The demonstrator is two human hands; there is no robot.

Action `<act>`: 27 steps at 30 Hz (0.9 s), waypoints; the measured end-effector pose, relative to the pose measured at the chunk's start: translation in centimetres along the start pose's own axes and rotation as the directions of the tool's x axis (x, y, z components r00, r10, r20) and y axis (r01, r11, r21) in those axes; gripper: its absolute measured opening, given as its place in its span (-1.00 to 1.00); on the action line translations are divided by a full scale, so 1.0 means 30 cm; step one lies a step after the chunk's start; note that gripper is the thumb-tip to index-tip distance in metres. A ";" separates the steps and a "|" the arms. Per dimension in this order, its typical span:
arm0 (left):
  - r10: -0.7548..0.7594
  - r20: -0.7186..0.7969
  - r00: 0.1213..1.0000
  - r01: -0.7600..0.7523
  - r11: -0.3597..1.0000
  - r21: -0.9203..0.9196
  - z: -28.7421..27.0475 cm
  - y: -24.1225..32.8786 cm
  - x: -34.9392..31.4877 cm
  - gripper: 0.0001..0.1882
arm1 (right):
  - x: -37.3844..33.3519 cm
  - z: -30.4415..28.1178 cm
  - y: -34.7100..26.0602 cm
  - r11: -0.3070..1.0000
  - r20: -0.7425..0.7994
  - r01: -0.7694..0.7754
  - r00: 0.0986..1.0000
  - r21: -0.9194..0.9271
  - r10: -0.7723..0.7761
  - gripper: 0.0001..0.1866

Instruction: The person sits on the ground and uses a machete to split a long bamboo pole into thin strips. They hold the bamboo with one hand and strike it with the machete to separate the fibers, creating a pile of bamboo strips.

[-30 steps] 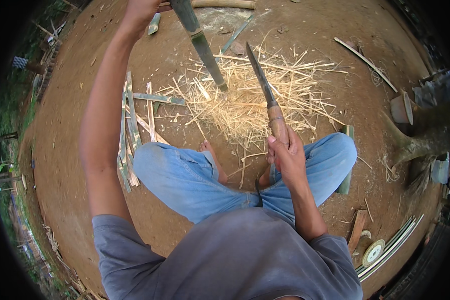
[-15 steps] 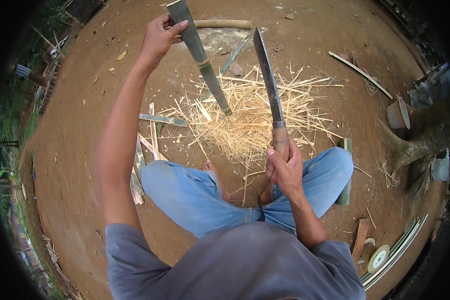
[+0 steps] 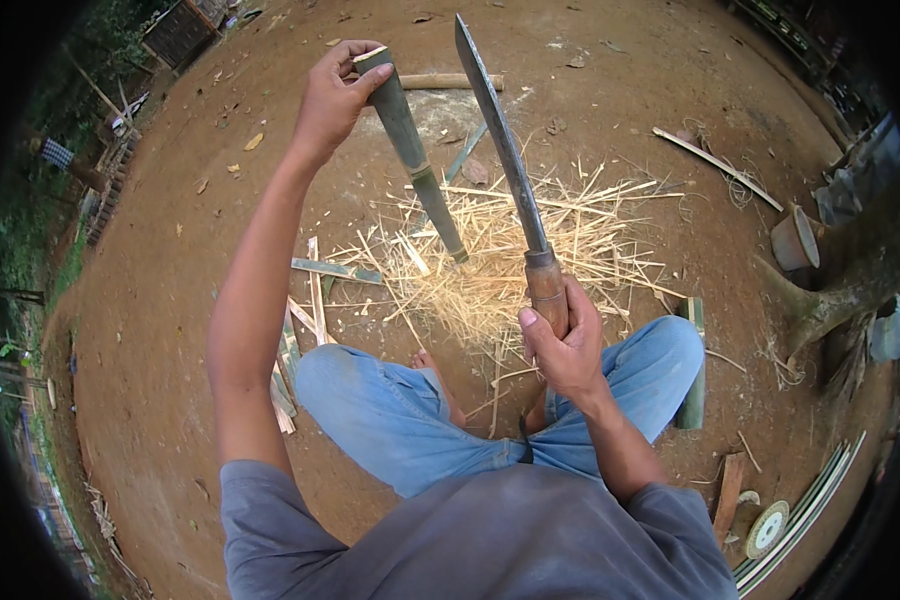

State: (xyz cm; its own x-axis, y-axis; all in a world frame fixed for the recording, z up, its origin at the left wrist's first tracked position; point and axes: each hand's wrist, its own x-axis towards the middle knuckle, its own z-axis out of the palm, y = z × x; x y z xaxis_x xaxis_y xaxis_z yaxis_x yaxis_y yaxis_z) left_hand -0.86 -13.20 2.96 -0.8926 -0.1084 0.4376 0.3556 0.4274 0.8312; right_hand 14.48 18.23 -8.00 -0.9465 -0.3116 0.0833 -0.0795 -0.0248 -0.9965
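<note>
My left hand, arm stretched forward, grips the upper end of a split length of green bamboo. The bamboo tilts, its lower end down at a heap of pale bamboo shavings. In my right hand is a machete, fingers wrapped round its wooden handle. Its long dark blade points up and away from me, to the right of the bamboo and apart from it.
A pale bamboo pole lies beyond the heap. Split strips lie at left, and a green bamboo piece beside my right knee. Off right stand a bucket and a tree trunk. A round disc lies lower right.
The machete has risen and its tip has swung to the left. The bamboo's upper end sits slightly lower and further right in view, still in my left hand. The whole view has shifted a little.
</note>
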 end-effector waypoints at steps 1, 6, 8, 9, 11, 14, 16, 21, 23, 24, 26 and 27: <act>0.010 0.015 1.000 -0.011 1.000 0.019 0.004 0.009 -0.006 -0.65 | 0.008 -0.002 -0.007 1.000 0.003 0.029 1.000 -0.006 -0.029 -0.64; 0.047 0.108 0.993 -0.055 0.996 0.073 -0.014 0.018 -0.026 -0.64 | 0.057 0.016 -0.080 0.989 0.008 0.108 0.994 0.100 -0.109 -0.62; 0.019 0.105 0.994 -0.027 0.997 0.079 -0.004 0.043 -0.039 -0.65 | 0.073 0.023 -0.106 0.991 0.004 0.101 0.995 0.084 -0.102 -0.58; 0.005 0.104 0.995 -0.013 0.997 0.082 0.002 0.057 -0.050 -0.65 | 0.076 0.029 -0.106 0.991 0.008 0.106 0.994 0.078 -0.107 -0.55; 0.007 0.119 0.993 -0.020 0.994 0.103 0.007 0.090 -0.071 -0.64 | 0.091 0.038 -0.118 0.990 0.015 0.128 0.991 0.066 -0.130 -0.47; 0.025 0.111 0.994 -0.037 0.993 0.116 0.036 0.136 -0.103 -0.67 | 0.112 0.051 -0.150 0.986 0.014 0.160 0.987 0.056 -0.161 -0.43; 0.033 0.099 0.995 -0.047 0.989 0.143 0.058 0.167 -0.128 -0.68 | 0.132 0.063 -0.158 0.974 0.008 0.223 0.975 0.048 -0.223 -0.42; 0.010 0.133 0.991 -0.039 0.975 0.219 0.080 0.195 -0.169 -0.61 | 0.147 0.065 -0.157 0.969 0.051 0.247 0.968 -0.007 -0.247 -0.42; 0.014 0.137 0.990 -0.044 0.974 0.221 0.088 0.201 -0.182 -0.60 | 0.145 0.065 -0.154 0.968 0.054 0.250 0.967 -0.022 -0.248 -0.42; 0.016 0.139 0.990 -0.046 0.974 0.221 0.093 0.202 -0.185 -0.60 | 0.141 0.062 -0.156 0.972 0.058 0.235 0.971 -0.028 -0.233 -0.42; 0.018 0.140 0.990 -0.049 0.974 0.220 0.098 0.206 -0.188 -0.60 | 0.136 0.055 -0.155 0.977 0.069 0.210 0.976 -0.035 -0.208 -0.42; 0.020 0.140 0.990 -0.050 0.974 0.219 0.100 0.207 -0.190 -0.59 | 0.136 0.052 -0.153 0.979 0.075 0.200 0.978 -0.036 -0.197 -0.42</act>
State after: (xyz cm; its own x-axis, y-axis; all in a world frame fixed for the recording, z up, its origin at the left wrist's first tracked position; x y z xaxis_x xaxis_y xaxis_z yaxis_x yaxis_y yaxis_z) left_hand 5.60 -7.25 4.60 -0.9155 0.0266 0.4015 0.3306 0.6185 0.7128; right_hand 11.47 15.60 -3.09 -0.8861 -0.3711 0.2777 -0.2787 -0.0521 -0.9590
